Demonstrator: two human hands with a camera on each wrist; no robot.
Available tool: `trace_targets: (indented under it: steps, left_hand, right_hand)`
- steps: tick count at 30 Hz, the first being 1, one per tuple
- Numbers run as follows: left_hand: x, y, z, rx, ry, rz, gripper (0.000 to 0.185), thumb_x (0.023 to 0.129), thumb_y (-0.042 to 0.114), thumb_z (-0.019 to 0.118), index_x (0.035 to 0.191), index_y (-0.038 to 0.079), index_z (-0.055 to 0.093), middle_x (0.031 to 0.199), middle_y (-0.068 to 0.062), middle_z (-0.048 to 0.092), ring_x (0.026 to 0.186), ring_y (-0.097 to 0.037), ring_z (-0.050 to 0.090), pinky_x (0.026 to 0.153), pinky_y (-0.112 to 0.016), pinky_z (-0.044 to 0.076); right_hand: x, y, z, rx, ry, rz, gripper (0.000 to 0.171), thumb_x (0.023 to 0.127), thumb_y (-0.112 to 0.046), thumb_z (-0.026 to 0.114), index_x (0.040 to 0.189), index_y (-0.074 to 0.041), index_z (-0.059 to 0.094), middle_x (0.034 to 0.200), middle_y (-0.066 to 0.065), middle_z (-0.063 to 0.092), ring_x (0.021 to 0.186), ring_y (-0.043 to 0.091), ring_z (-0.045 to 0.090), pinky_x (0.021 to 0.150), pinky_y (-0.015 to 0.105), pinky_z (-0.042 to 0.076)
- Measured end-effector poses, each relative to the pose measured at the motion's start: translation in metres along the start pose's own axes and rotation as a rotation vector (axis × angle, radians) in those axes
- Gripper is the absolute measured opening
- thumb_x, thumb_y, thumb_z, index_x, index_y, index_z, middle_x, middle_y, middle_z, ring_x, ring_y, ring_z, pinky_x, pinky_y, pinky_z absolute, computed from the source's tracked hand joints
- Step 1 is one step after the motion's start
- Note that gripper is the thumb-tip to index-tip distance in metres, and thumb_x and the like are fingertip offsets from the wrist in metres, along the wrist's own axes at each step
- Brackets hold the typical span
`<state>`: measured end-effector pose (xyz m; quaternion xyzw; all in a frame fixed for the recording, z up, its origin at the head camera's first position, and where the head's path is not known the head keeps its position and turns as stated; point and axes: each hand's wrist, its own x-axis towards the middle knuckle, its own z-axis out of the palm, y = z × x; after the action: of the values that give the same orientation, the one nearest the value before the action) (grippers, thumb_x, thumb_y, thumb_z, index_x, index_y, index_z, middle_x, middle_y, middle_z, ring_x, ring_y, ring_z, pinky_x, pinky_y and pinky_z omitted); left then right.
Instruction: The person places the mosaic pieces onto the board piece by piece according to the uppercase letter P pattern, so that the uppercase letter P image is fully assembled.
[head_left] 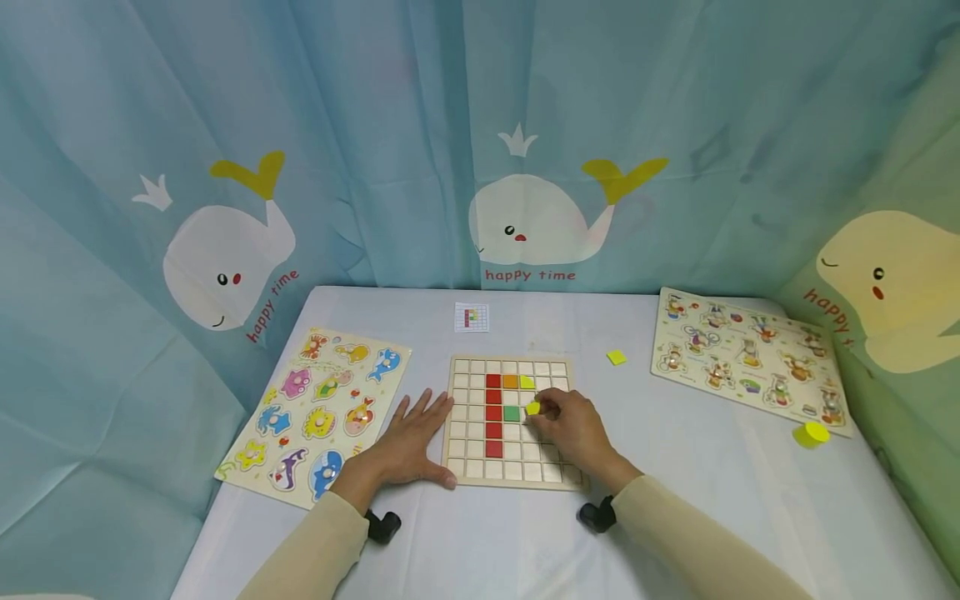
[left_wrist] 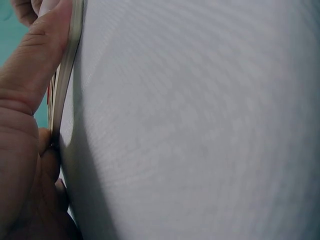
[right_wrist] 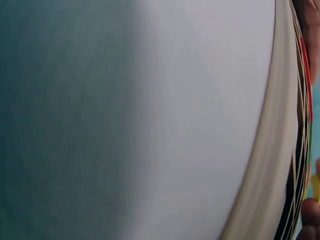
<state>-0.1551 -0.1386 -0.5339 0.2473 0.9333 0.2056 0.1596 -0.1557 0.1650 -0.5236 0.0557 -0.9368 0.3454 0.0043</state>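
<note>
I see a white table [head_left: 675,517] ringed by a whale-print curtain [head_left: 375,125]. On it lie two animal puzzles, one at far left [head_left: 318,412] and one at far right [head_left: 750,358], and between them the grid board [head_left: 510,421]. My left hand [head_left: 408,442] lies flat with fingers spread, resting on the table and touching the board's left edge. My right hand [head_left: 570,425] rests on the board, its curled fingertips pinching a yellow tile [head_left: 532,407] just right of the green tile [head_left: 512,413]. A red column [head_left: 492,415], an orange tile [head_left: 510,382] and another yellow tile [head_left: 527,382] sit in the grid. A loose yellow tile [head_left: 617,357], a yellow cup [head_left: 812,433] and a pattern card [head_left: 471,317] lie apart.
</note>
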Motion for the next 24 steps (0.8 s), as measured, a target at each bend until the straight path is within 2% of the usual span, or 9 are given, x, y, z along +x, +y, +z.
trace_targets:
  steps: [6,10,24]
  left_hand:
    - [-0.0007,-0.0006,0.0007,-0.014,0.002,-0.002,0.134,0.055,0.080,0.072,0.158,0.019,0.013,0.165,0.004,0.009,0.153,-0.021,-0.004,0.124,-0.047,-0.007]
    - [-0.0007,-0.0005,0.0006,-0.017,0.003,-0.001,0.134,0.055,0.080,0.072,0.158,0.019,0.013,0.165,0.004,0.010,0.153,-0.021,-0.004,0.124,-0.047,-0.007]
    - [-0.0005,-0.0007,0.0016,-0.006,0.013,0.001,0.134,0.055,0.081,0.072,0.158,0.018,0.014,0.165,0.004,0.010,0.154,-0.021,-0.003,0.124,-0.048,-0.006]
  right_hand:
    - [0.0002,-0.0008,0.0031,-0.087,-0.003,-0.023,0.031,0.081,-0.029,0.080,0.104,-0.011,0.070,0.091,-0.001,0.067,0.085,0.015,0.054,0.074,0.030,0.048]
    - [0.0001,-0.0024,0.0028,-0.093,0.005,-0.038,0.031,0.081,-0.029,0.080,0.103,-0.010,0.070,0.092,0.000,0.069,0.088,0.017,0.057,0.078,0.034,0.050]
    - [0.0012,-0.0006,0.0061,-0.109,0.025,-0.066,0.026,0.080,-0.029,0.080,0.099,-0.012,0.073,0.091,-0.001,0.070,0.087,0.018,0.059,0.083,0.039,0.048]
